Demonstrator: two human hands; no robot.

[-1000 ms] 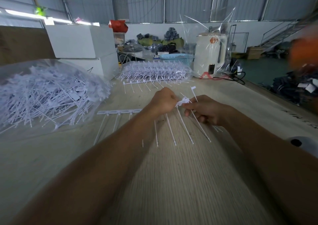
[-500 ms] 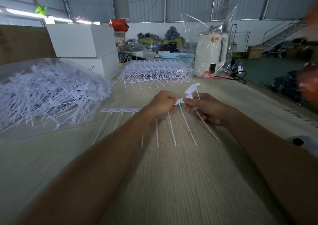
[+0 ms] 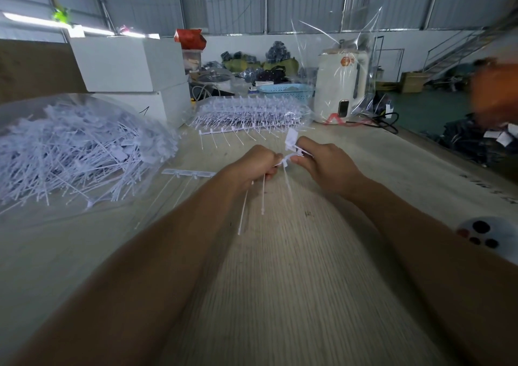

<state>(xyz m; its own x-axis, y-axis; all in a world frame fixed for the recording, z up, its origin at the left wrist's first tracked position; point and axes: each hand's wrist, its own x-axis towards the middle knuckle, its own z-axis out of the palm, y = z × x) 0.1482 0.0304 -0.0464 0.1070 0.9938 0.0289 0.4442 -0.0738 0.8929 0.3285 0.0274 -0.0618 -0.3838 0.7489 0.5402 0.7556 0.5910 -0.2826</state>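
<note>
Strip of white plastic tag ties, head view: held above the middle of the worktop, tails hanging down. Left hand: fingers curled round the strip's top bar. Right hand: thumb and forefinger pinching one flag-headed tie at the strip's right end. Bagged loose ties: left edge. Stacked strips: far edge. Spare strip: lying flat, just left of the left hand.
</note>
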